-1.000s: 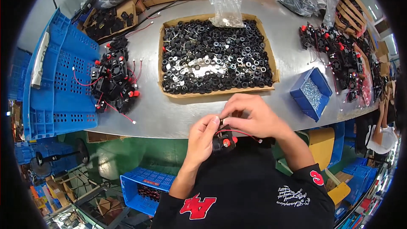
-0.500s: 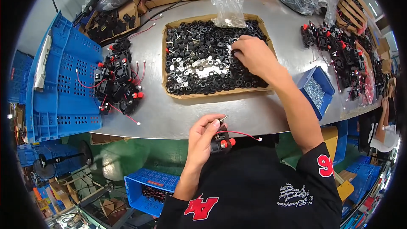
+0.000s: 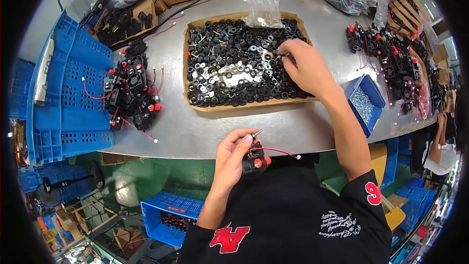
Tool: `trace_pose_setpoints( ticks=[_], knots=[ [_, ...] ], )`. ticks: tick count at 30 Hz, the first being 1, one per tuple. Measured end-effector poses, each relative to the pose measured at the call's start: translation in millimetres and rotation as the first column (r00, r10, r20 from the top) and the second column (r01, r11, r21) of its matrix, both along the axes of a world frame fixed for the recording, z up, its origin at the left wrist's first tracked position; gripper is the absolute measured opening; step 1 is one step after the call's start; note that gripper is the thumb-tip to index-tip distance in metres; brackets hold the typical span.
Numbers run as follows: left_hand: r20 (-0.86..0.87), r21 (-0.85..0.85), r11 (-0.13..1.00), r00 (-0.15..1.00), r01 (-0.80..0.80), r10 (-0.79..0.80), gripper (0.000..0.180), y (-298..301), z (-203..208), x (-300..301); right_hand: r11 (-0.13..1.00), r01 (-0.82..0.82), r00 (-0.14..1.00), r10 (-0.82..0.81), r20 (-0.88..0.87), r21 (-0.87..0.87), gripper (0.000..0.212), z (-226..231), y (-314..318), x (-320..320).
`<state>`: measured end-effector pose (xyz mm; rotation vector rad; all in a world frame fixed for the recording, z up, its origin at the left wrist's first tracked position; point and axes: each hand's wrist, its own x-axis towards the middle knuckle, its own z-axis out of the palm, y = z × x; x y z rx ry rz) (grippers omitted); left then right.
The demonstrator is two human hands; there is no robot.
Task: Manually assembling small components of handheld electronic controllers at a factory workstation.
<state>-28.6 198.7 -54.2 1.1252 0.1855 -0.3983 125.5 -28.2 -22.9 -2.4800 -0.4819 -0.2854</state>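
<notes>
Near the table's front edge, my left hand (image 3: 228, 159) is closed round a small black assembly (image 3: 253, 163) with red knobs. A thin metal shaft (image 3: 257, 133) points up past the thumb, and a red wire (image 3: 276, 151) with a white plug trails to the right. My right hand (image 3: 309, 71) reaches over the right side of a shallow cardboard tray (image 3: 244, 106), fingers curled together at the parts. Whatever they pinch is hidden. Black rings, silver washers (image 3: 237, 74) and black knobs with metal pins fill the tray.
A clear plastic bag (image 3: 261, 2) lies on the tray's far edge. Blue bin (image 3: 364, 105) of small screws stands right. Black assemblies with wires (image 3: 132, 88) pile up left beside a blue crate (image 3: 71, 88); more assemblies (image 3: 391, 63) lie far right. Another person's arm (image 3: 438, 142) shows there.
My right hand has shifted slightly right and toward me over the tray, its fingers still curled. The left hand keeps its hold on the assembly. The whole view has shifted slightly.
</notes>
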Motion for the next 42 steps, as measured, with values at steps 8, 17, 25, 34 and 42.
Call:
trace_pose_setpoints(
  ticks=[8,17,25,34,42],
  knots=[
    [-0.021,0.063,0.998,1.000,0.019,-0.018,0.025,-4.0,2.6,-1.0,0.981,-0.155,0.983,0.141,-0.115,-0.117,0.020,1.4,-6.6,-7.3],
    [0.026,0.086,0.996,1.000,0.004,-0.007,0.025,-4.8,-1.2,0.0,0.990,-0.135,0.991,0.134,-0.017,-0.027,0.015,4.8,-5.9,-12.2],
    [-0.017,0.087,0.996,1.000,-0.001,0.003,0.026,-5.9,3.0,2.4,0.976,-0.151,0.987,0.141,-0.077,-0.154,0.011,-4.6,12.8,-9.5],
    [0.024,0.097,0.995,1.000,-0.005,0.002,0.025,-5.9,1.2,0.2,0.996,-0.003,0.978,-0.016,-0.206,-0.093,0.016,-8.4,12.7,-1.0],
    [0.020,0.053,0.998,1.000,0.019,-0.020,0.025,-1.3,-1.9,-0.6,0.957,-0.021,0.982,-0.034,-0.183,-0.290,0.010,-4.8,22.5,6.1]
  ],
)
